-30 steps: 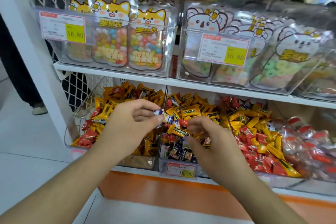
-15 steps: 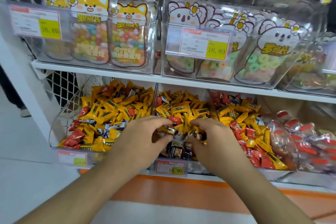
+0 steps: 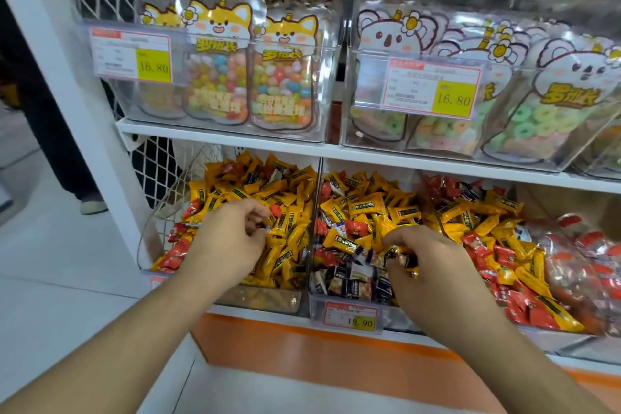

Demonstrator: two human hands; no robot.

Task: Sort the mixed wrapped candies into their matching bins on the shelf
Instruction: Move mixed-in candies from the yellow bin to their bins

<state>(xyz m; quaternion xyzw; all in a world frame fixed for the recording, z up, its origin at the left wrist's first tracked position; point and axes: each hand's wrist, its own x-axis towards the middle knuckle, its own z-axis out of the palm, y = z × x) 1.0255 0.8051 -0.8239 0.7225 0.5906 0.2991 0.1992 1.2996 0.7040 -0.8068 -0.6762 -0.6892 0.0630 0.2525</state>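
Now our left hand (image 3: 228,245) over left bin (image 3: 262,299), fingers curled, hold unclear; right hand (image 3: 433,262), at 3 o'clock, fingers curled into middle bin (image 3: 349,307) candies (image 3: 363,212), grip unclear.

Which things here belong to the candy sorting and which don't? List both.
In the job: left hand in the left bin; right hand in the middle bin; yellow candies; red candies; dark candies.

Just there: fox candy bags; koala ring-candy bags; price tags.
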